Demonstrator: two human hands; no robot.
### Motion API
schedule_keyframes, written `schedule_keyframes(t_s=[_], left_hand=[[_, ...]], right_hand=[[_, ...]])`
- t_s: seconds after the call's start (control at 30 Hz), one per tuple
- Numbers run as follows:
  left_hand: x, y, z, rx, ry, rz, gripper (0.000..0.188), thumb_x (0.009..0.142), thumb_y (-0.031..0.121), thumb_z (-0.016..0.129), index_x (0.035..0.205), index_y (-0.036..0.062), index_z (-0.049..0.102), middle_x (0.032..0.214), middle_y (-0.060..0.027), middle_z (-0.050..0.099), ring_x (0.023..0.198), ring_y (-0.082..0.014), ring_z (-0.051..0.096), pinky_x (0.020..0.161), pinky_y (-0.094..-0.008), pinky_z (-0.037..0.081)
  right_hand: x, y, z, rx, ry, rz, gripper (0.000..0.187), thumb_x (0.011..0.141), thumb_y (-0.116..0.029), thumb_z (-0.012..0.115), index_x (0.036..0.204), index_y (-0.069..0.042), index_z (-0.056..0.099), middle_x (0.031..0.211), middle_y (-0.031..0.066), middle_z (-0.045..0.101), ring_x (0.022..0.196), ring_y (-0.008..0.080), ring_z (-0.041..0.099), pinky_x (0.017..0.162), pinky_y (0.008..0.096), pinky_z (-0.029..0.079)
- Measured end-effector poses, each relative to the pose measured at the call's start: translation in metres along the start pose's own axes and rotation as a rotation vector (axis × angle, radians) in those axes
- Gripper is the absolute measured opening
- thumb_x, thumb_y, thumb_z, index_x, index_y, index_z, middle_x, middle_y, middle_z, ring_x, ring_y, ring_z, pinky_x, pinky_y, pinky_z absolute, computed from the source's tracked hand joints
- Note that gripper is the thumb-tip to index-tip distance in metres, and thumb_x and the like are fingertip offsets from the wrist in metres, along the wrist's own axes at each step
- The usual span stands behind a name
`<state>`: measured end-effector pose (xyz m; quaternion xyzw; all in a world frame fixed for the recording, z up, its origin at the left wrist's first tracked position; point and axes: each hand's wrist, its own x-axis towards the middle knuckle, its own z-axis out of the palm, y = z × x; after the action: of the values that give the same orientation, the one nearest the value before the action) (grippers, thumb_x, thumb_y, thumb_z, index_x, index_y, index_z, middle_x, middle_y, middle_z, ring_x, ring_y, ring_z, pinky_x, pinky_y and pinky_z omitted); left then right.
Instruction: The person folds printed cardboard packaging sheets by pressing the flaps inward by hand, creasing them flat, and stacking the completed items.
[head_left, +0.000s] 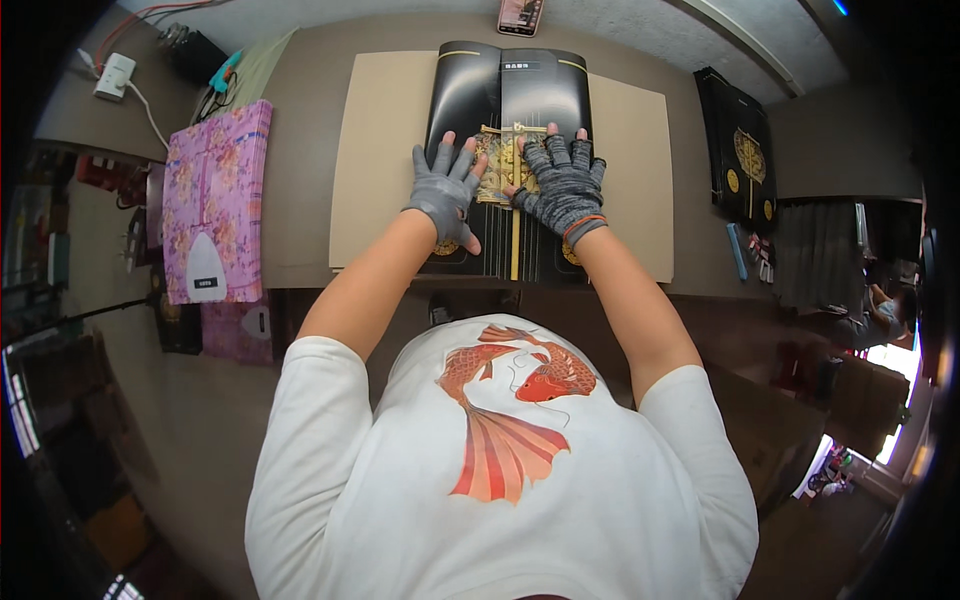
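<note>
A glossy black printed piece, which looks like a flat-folded bag or cover, lies on a tan board. Gold ornament and a gold strip run down its middle. My left hand, in a grey glove with bare fingertips, presses flat on its left half, fingers spread. On the right half rests my right hand, in a dark grey knit fingerless glove, fingers also stretched out. Both thumbs and the palms cover part of the gold pattern. Neither hand grips anything.
A stack of pink floral folded pieces lies at the table's left. Black pieces with gold emblems sit at the right, near a blue tool. A phone stands at the back; a white power strip is far left.
</note>
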<state>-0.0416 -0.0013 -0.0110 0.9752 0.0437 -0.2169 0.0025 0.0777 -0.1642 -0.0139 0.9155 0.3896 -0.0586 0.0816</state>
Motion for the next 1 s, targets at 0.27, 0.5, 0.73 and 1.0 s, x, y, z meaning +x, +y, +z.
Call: schedule_keyframes(t_s=[0.27,0.5,0.73,1.0], left_hand=[[-0.001,-0.002,0.005,-0.009,0.002,0.008,0.146,0.047,0.075,0.081,0.159,0.0092,0.014,0.166,-0.0181,0.004,0.151,-0.0441,-0.006,0.111,-0.0726,0.008],[0.000,-0.002,0.001,-0.004,-0.026,0.012,0.147,0.047,0.076,0.081,0.159,0.0097,0.013,0.166,-0.0172,0.003,0.151,-0.0437,-0.007,0.112,-0.0718,0.006],[0.001,-0.002,0.000,0.010,0.012,0.019,0.140,0.048,0.078,0.078,0.158,0.0118,0.022,0.166,-0.0166,0.007,0.152,-0.0430,-0.004,0.113,-0.0701,0.005],[0.020,-0.015,-0.007,-0.017,0.132,-0.007,0.125,0.045,0.082,0.076,0.147,0.0160,0.046,0.163,-0.0255,0.009,0.152,-0.0409,-0.002,0.115,-0.0673,0.002]], right_hand=[[0.004,-0.015,0.014,-0.066,-0.037,0.024,0.091,0.080,-0.079,0.052,0.156,-0.035,0.027,0.166,0.0086,0.013,0.151,0.0460,0.000,0.108,0.0748,0.006],[0.008,-0.014,0.017,-0.065,-0.075,0.026,0.091,0.083,-0.080,0.046,0.158,-0.035,0.021,0.167,0.0081,0.010,0.150,0.0471,-0.005,0.105,0.0793,0.004],[0.007,-0.012,0.016,-0.063,-0.106,0.016,0.091,0.083,-0.080,0.046,0.158,-0.035,0.020,0.168,0.0080,0.007,0.150,0.0473,-0.007,0.105,0.0795,0.003],[0.005,-0.015,0.012,-0.034,-0.139,0.006,0.090,0.084,-0.080,0.044,0.158,-0.034,0.021,0.167,0.0086,0.006,0.150,0.0466,-0.007,0.106,0.0790,0.003]])
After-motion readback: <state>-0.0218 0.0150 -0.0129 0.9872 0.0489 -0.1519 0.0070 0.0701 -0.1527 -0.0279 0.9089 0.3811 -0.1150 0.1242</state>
